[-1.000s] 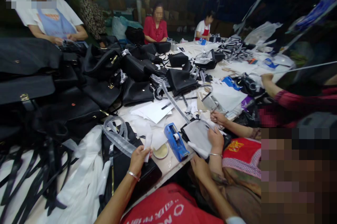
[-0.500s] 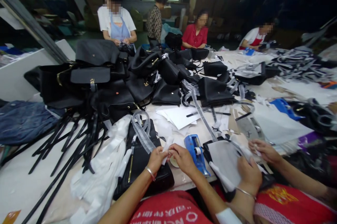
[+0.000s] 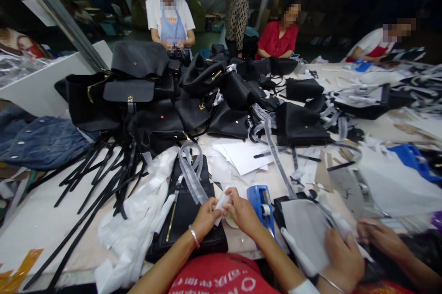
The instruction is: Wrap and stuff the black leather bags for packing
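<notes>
Between my hands is a small white strip, which looks like paper or foam wrap. My left hand pinches its lower end. The fingers of my right hand close on its upper part, almost touching the left fingertips. Under my hands lies a black bag with a gold zipper. Its strap, wrapped in clear plastic, loops across the top. A blue tape dispenser stands just right of my right hand.
White wrapping sheets and loose black straps lie to the left. Black bags are piled behind. At right, a co-worker's hands handle a bag with a white sheet. Other people work across the table.
The camera view has shifted, so the background sits differently in the frame. My hands still hold the white strip, with the right fingers now higher along it.
</notes>
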Available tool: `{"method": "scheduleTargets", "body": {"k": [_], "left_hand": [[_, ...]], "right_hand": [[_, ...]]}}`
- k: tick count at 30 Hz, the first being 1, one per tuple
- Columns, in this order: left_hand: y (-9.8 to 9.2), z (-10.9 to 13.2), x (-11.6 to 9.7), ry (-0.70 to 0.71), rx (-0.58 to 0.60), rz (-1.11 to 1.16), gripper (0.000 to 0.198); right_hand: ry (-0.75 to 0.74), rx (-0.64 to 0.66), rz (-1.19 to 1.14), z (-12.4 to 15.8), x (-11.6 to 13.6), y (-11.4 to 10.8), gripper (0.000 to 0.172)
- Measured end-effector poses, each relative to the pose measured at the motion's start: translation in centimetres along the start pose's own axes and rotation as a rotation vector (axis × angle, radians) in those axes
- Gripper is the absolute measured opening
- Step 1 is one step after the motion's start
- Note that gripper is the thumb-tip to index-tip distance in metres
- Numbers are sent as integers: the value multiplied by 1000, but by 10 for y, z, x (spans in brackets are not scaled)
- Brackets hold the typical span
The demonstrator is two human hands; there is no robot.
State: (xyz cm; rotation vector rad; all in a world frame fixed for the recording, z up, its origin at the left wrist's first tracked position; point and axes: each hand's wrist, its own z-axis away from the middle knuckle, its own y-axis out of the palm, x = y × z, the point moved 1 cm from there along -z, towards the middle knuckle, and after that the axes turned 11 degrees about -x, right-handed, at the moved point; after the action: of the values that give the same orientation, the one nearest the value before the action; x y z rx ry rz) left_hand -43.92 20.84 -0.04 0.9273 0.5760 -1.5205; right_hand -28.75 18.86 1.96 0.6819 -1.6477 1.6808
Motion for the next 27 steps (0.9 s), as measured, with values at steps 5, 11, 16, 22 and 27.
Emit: {"method": "scheduleTargets", "body": {"k": [5,11,16,22,27], "left_hand": [[8,-1,-4,15,-37,-18,31],[11,-5,-6,-102,-80,69,35],[7,-9,-14,-236,50,262,31],[2,-14,-15,-479,265,558,19],[-7,-17,-15,-605,364,616,13]], "right_hand": [[91,-40,-246,-2,-12,2,32],[212,-123,-417,-1,-11,11,40],[222,-153,-408,-7,-10,18,59],[177,-21,-419,-24,-17,24,60],[129,93,-561,-33,-14,25,61]]}}
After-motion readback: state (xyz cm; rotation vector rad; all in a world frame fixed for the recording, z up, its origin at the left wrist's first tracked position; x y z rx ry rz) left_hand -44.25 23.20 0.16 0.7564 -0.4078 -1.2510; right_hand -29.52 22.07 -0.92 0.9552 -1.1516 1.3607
